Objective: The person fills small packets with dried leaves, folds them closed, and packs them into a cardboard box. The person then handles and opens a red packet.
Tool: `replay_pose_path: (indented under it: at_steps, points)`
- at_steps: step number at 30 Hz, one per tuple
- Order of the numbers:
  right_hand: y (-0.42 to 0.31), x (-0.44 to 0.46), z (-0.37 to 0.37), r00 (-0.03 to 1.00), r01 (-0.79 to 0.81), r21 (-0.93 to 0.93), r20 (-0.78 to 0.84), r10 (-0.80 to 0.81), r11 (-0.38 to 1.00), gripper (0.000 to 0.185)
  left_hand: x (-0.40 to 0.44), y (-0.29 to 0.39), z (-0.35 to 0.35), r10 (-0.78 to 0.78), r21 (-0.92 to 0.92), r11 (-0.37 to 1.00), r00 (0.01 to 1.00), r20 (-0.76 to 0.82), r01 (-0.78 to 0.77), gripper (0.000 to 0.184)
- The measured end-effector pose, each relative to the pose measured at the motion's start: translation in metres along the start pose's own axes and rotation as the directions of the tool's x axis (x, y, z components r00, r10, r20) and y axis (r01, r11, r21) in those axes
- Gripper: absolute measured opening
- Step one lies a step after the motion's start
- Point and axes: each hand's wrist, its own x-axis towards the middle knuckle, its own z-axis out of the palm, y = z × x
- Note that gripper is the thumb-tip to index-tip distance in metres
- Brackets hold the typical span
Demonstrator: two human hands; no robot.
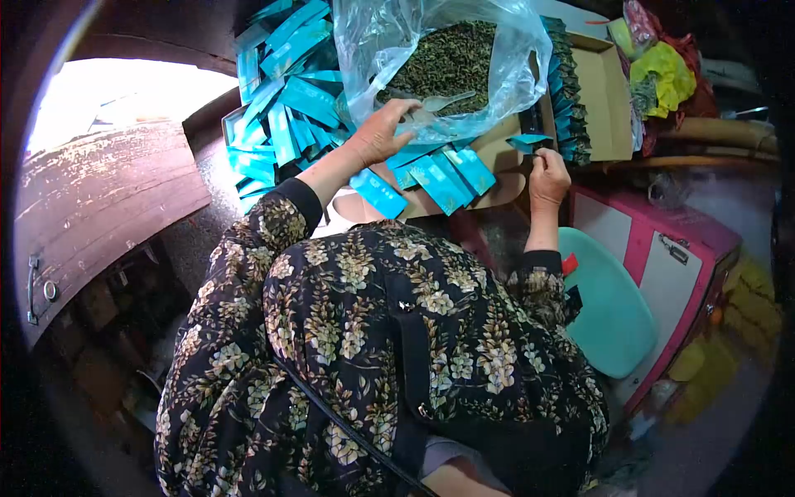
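Observation:
My left hand [383, 132] is at the near left edge of a clear plastic bag [364, 54] filled with dark green dried leaves [451, 62], which look like tea. Its fingers are closed on the handle end of a translucent plastic scoop [451, 100], whose bowl rests over the leaves. On the right, my right hand [548, 178] pinches a small teal packet [528, 142] between thumb and fingers, beside the bag. Whether the packet's top is open is too small to tell. Several teal packets [439, 182] lie just in front of the bag.
A large heap of teal packets [286, 99] fills a box on the left. To the right, a row of packets [567, 99] stands along a cardboard box [609, 108]. A mint-green stool [609, 302] and a pink-and-white cabinet [654, 257] stand at lower right.

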Motion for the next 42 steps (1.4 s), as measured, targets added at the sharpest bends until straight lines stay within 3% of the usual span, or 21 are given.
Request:
replay_pose_path:
  at_steps: [3, 7, 11, 16, 19, 24, 32, 36, 40, 42]
  points:
    - [0.008, -0.014, 0.006, 0.997, -0.008, -0.010, 0.079, 0.009, 1.000, 0.007, -0.002, 0.007, 0.001, -0.049, 0.031, 0.998, 0.998, 0.031, 0.048, 0.049]
    - [-0.012, -0.006, 0.000, 0.998, -0.030, 0.050, 0.052, 0.027, 0.998, 0.005, 0.000, 0.010, -0.001, -0.026, 0.022, 0.999, 0.998, 0.053, 0.025, 0.047]
    - [0.005, -0.020, 0.021, 0.990, -0.036, -0.072, 0.133, 0.046, 0.997, 0.007, 0.004, 0.012, 0.000, -0.073, -0.032, 0.997, 0.993, 0.093, 0.077, 0.044]
    - [-0.004, -0.008, 0.010, 0.996, -0.070, -0.009, 0.058, 0.071, 0.997, 0.007, 0.008, 0.014, 0.002, -0.037, -0.028, 0.999, 0.994, 0.104, 0.040, 0.042]
    - [0.003, -0.024, 0.019, 0.989, -0.033, -0.027, 0.141, 0.037, 0.999, 0.008, 0.008, 0.017, 0.003, -0.065, -0.011, 0.998, 0.988, 0.136, 0.067, 0.041]
    - [0.000, -0.023, 0.014, 0.995, -0.053, -0.035, 0.078, 0.056, 0.998, 0.007, 0.010, 0.023, 0.001, -0.078, 0.001, 0.997, 0.980, 0.185, 0.079, 0.040]
    - [-0.009, -0.028, -0.002, 0.992, -0.027, -0.063, 0.123, 0.035, 0.998, 0.008, 0.005, 0.025, 0.003, -0.074, 0.016, 0.997, 0.977, 0.198, 0.072, 0.039]
    - [-0.013, -0.015, -0.046, 0.997, -0.050, -0.008, -0.053, 0.050, 0.999, 0.010, 0.009, 0.029, 0.002, -0.089, 0.009, 0.996, 0.972, 0.217, 0.089, 0.038]
    - [0.000, -0.010, -0.103, 0.974, -0.072, -0.162, -0.226, 0.035, 0.984, 0.009, 0.007, 0.036, 0.004, -0.125, -0.005, 0.992, 0.968, 0.217, 0.130, 0.038]
    - [0.018, -0.006, -0.122, 0.965, -0.102, -0.225, -0.257, 0.042, 0.969, 0.009, 0.007, 0.026, 0.013, -0.014, -0.011, 1.000, 0.984, 0.176, 0.016, 0.036]
